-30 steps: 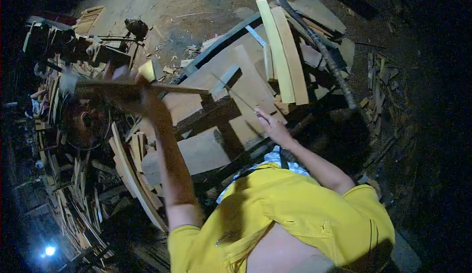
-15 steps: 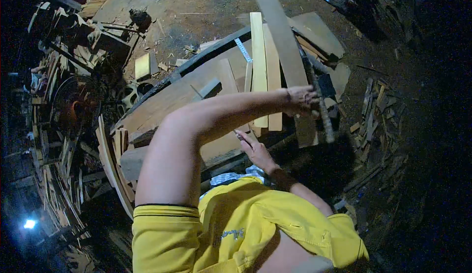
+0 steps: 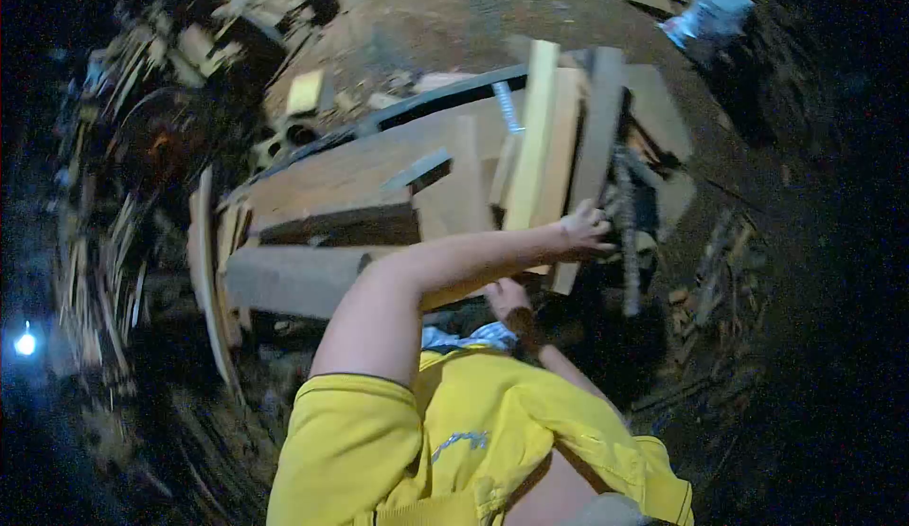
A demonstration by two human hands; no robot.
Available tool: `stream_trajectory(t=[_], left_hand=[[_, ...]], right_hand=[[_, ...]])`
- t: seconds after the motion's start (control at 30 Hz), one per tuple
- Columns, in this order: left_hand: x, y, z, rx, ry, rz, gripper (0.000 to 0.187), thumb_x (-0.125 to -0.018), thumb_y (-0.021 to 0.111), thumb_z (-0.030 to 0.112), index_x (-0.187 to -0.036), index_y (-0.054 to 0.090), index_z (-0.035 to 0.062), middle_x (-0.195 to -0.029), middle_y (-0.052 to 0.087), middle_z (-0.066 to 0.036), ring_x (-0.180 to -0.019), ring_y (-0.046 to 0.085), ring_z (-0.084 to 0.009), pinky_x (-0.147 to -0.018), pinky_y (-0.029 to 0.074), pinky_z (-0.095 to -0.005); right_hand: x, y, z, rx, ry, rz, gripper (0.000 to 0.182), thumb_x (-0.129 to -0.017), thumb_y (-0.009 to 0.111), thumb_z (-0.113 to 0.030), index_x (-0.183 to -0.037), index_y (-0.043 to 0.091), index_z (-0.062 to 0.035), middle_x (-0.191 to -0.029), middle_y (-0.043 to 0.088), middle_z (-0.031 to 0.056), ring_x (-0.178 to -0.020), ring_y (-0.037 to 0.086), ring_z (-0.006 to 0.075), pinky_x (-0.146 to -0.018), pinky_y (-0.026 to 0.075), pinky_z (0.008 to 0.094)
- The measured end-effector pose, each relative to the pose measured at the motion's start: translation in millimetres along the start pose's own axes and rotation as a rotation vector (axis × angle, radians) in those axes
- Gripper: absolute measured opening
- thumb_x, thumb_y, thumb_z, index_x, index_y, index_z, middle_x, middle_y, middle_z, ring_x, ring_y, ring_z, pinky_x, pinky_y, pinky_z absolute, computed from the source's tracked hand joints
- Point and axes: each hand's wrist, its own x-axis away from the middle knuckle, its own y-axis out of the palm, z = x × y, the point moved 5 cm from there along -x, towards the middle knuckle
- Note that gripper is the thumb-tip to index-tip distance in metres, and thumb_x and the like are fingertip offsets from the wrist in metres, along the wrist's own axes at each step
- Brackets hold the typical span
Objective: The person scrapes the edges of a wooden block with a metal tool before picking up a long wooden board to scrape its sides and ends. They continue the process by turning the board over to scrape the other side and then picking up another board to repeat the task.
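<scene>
Long grey flat wooden board (image 3: 597, 128): rightmost of a row of three on the work surface, slightly slanted, lower end by the near edge. Left hand (image 3: 587, 229) over its right edge, low down, arm crossing the body; fingers bent, grip blurred, can't tell if closed on it. Right hand (image 3: 509, 297) low by the near edge, below the row; fingers partly curled, can't tell if anything's held. Left of the grey one: orange-tan board (image 3: 561, 147), then pale yellow board (image 3: 533, 138), long edges close together. Rough dark pole (image 3: 626, 232) just right of the left hand, tight on that side. Broad brown wooden slab (image 3: 331, 166) spreads left, small grey block (image 3: 417, 169) on it. Dark beam (image 3: 445, 96) lines the far edge; beyond, brown dirt floor (image 3: 426, 15) with scattered scraps.
</scene>
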Motion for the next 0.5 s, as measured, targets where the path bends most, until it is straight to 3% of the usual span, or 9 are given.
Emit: stream_trajectory(t=[0.07,0.1,0.13,0.17,0.23,0.3,0.33,0.4,0.5], left_hand=[[29.2,-61.3,-2.5,0.316,-0.157,0.064,0.060,-0.077,0.053,0.029,-0.132,0.029,0.0264,-0.113,0.045,-0.011,-0.107,0.043,-0.0298,-0.083,0.032,-0.0535],[45.8,-64.7,-2.3,0.452,-0.233,0.132,0.054,-0.082,0.044,0.016,-0.132,0.028,0.0249,-0.118,0.044,-0.013,-0.107,0.043,-0.0304,-0.087,0.032,-0.0498],[81.6,-90.3,-6.3,0.607,-0.313,0.292,0.054,-0.080,0.047,0.016,-0.131,0.030,0.0199,-0.115,0.045,-0.013,-0.106,0.045,-0.0287,-0.088,0.033,-0.0473],[111.2,-101.3,-8.9,0.725,-0.448,0.483,0.050,-0.073,0.060,0.023,-0.119,0.043,0.0161,-0.101,0.052,-0.013,-0.095,0.052,-0.0291,-0.079,0.041,-0.0410],[186.3,-112.6,-14.6,0.875,-0.635,0.535,0.043,-0.073,0.060,0.017,-0.114,0.046,0.0125,-0.094,0.055,-0.013,-0.088,0.055,-0.0307,-0.075,0.045,-0.0383],[270.4,-107.1,-7.8,0.909,-0.880,0.656,0.040,-0.077,0.057,0.017,-0.115,0.048,0.0107,-0.096,0.055,-0.014,-0.088,0.055,-0.0294,-0.076,0.045,-0.0364],[313.5,-100.1,-2.6,0.958,-1.051,0.767,0.036,-0.080,0.055,0.017,-0.115,0.049,0.0088,-0.098,0.055,-0.014,-0.088,0.055,-0.0282,-0.077,0.046,-0.0345],[401.6,-83.9,14.1,0.966,-1.353,1.018,0.030,-0.079,0.056,0.014,-0.108,0.054,0.0061,-0.093,0.059,-0.013,-0.084,0.058,-0.0227,-0.074,0.047,-0.0322],[530.1,-68.3,68.2,0.824,-1.928,1.139,0.025,-0.081,0.056,0.012,-0.105,0.056,0.0029,-0.094,0.061,-0.009,-0.080,0.059,-0.0150,-0.072,0.047,-0.0275]], right_hand=[[-2.9,8.1,-21.1,0.414,-0.293,-0.252,0.030,-0.085,0.040,-0.025,-0.086,0.058,-0.0013,-0.087,0.058,0.0207,-0.083,0.055,0.0387,-0.071,0.044,0.0429],[-27.7,47.4,36.2,0.625,-0.469,-0.171,0.025,-0.086,0.038,-0.018,-0.088,0.057,-0.0020,-0.084,0.058,0.0198,-0.080,0.056,0.0359,-0.073,0.043,0.0429],[-14.3,37.9,30.8,0.633,-0.503,-0.185,0.023,-0.087,0.038,-0.016,-0.090,0.056,-0.0020,-0.081,0.058,0.0186,-0.077,0.055,0.0344,-0.072,0.042,0.0426],[-4.1,28.0,16.2,0.645,-0.536,-0.195,0.022,-0.088,0.038,-0.014,-0.093,0.055,-0.0019,-0.078,0.057,0.0175,-0.074,0.054,0.0330,-0.072,0.042,0.0423],[3.9,24.3,-4.5,0.415,-1.022,0.511,0.020,-0.088,0.041,-0.012,-0.097,0.053,0.0003,-0.072,0.055,0.0169,-0.070,0.053,0.0329,-0.066,0.042,0.0405],[-2.9,16.7,-51.1,-0.043,-0.307,-0.014,0.028,-0.089,0.042,-0.014,-0.112,0.048,0.0007,-0.083,0.056,0.0157,-0.079,0.055,0.0299,-0.072,0.042,0.0376],[-20.5,31.7,-31.2,-0.161,-0.224,-0.102,0.039,-0.092,0.037,-0.016,-0.127,0.037,-0.0012,-0.127,0.042,0.0121,-0.116,0.042,0.0208,-0.097,0.030,0.0278],[-15.7,43.7,-64.9,-0.225,-0.299,-0.145,0.040,-0.090,0.040,-0.013,-0.128,0.035,-0.0005,-0.128,0.041,0.0124,-0.118,0.039,0.0195,-0.098,0.029,0.0283],[-9.2,75.1,-105.4,-0.381,-0.362,-0.197,0.041,-0.088,0.046,-0.008,-0.127,0.036,0.0024,-0.126,0.044,0.0129,-0.117,0.040,0.0178,-0.097,0.030,0.0276]])
